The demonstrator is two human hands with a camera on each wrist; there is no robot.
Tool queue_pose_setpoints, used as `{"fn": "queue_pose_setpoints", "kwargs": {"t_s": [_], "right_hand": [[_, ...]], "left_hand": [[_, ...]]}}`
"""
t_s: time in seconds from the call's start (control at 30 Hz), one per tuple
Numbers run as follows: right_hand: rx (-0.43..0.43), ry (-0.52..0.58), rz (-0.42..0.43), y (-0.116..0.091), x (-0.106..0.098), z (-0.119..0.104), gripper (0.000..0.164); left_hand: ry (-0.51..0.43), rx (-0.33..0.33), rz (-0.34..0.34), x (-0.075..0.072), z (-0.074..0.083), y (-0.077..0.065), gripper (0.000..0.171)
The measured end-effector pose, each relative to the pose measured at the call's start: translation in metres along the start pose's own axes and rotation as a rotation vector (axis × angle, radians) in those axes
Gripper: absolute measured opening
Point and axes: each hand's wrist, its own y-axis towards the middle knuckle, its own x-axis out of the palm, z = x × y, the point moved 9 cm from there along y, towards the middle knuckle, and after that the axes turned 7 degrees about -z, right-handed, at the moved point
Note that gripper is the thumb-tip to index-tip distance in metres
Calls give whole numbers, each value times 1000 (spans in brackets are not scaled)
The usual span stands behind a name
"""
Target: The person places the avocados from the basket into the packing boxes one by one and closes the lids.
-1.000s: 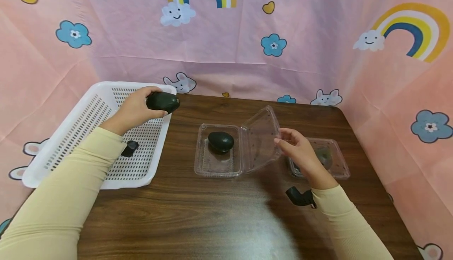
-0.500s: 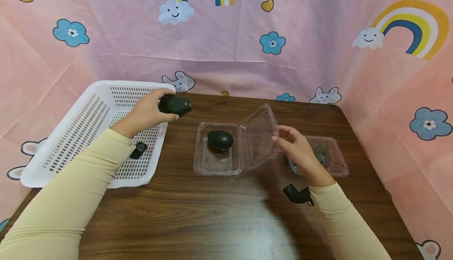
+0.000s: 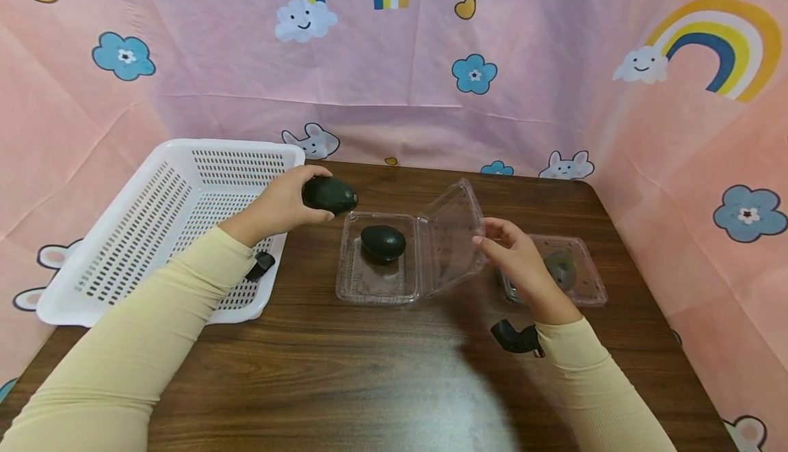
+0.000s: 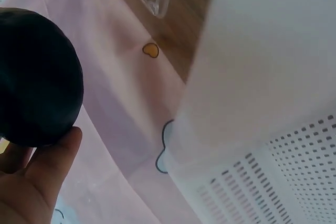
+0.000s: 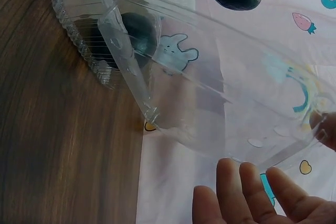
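Note:
My left hand [image 3: 283, 200] grips a dark green avocado [image 3: 330, 195] from behind, in the air past the right rim of the white basket. In the left wrist view this avocado [image 4: 39, 77] fills the left side, with fingers [image 4: 55, 163] under it. Another avocado [image 3: 383, 243] lies inside the open clear plastic clamshell [image 3: 375, 296] in the middle of the table. The clamshell's lid [image 3: 452, 247] stands up on its right side. Its far edge is pinched between thumb and fingers of my right hand [image 3: 517, 264], which the right wrist view shows through the clear lid [image 5: 210, 87].
The white perforated basket [image 3: 215, 316] stands at the left. A closed clamshell [image 3: 592, 281] with an avocado [image 3: 560, 269] inside sits to the right, partly behind my right hand. Black wrist cameras ride at both sleeves. A printed cloth [image 3: 382, 62] surrounds the wooden table [image 3: 345, 370].
My left hand has carried the avocado rightward, from over the basket's rim to near the open clamshell's back left corner. My right hand and the lid stay nearly still.

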Motion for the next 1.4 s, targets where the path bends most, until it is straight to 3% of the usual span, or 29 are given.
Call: {"fn": "queue_pose_setpoints", "kwargs": {"t_s": [0.5,1.0,1.4], "right_hand": [[5,30,19,0,-1,3,56],[2,29,18,0,-1,5,55],[-2,41,14,0,-2,6,56]], "left_hand": [[12,29,-23,12,23,3,67],[59,118,-71,34,54,10,65],[97,114,-140,52,60,13,66]]}}
